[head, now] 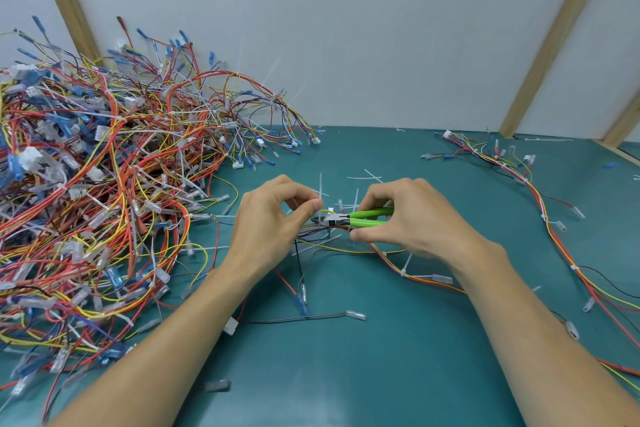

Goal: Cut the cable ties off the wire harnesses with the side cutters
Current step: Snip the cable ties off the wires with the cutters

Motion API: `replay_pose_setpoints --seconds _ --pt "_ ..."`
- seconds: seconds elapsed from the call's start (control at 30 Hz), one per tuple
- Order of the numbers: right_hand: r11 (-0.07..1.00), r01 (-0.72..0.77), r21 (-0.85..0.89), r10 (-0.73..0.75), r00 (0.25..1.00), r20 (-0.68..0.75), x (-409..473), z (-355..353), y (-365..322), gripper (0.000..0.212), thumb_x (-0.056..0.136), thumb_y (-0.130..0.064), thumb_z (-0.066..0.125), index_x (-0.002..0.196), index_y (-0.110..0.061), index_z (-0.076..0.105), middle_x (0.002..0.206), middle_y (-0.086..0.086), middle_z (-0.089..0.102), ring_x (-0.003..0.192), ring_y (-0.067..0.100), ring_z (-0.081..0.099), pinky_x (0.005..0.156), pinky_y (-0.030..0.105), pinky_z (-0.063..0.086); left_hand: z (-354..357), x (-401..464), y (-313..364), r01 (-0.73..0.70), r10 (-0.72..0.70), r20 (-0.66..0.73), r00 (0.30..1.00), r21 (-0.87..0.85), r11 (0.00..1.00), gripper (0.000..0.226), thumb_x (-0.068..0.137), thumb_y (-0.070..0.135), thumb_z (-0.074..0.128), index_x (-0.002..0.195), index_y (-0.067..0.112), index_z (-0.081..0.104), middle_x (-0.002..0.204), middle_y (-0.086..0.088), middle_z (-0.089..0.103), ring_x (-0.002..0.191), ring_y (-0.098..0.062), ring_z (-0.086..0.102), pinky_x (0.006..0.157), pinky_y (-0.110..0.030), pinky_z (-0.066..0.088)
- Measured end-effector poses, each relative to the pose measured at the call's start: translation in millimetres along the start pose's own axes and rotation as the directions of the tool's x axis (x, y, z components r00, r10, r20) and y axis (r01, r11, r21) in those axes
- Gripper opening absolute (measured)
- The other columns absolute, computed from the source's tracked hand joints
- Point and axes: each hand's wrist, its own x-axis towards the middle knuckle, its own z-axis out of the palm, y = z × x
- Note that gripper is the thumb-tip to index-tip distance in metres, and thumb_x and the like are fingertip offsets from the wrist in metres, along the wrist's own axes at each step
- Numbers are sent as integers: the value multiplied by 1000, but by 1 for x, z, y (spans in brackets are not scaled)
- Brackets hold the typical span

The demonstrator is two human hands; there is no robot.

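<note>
My right hand [412, 218] grips the green-handled side cutters [360, 218], whose dark jaws point left. Their tips sit against a wire harness [346, 250] of yellow, red and black wires at the middle of the green mat. My left hand [273, 218] pinches the wires right at the jaws, thumb and forefinger together. A white cable tie [405, 265] still wraps the same harness lower right of the cutters. The tie at the jaws is hidden by my fingers.
A big tangled pile of wire harnesses [97, 191] fills the left side up to the wall. Another harness [540, 204] trails along the right. Cut white tie pieces [367, 177] lie scattered behind my hands. The green mat [381, 374] runs to the near edge.
</note>
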Motion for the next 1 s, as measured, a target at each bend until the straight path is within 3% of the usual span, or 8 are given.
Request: replay_pose_setpoints --seconds 0.73,1.0 --pt "999 -15 -34 15 1000 0 -1 -2 -2 23 66 -50 85 82 -38 73 76 -28 69 84 3 62 73 32 53 0 -2 3 4 -4 2 1000 16 1000 4 87 24 77 84 23 78 78 14 65 76 -7 61 67 -10 36" --pt "999 -20 -43 19 999 -26 -1 -1 -2 24 66 -52 85 81 -39 72 76 -28 69 84 1 62 69 29 50 -1 -2 4 19 -19 -7 1000 -23 1000 4 89 21 76 85 20 77 81 10 67 78 -8 62 73 -17 42"
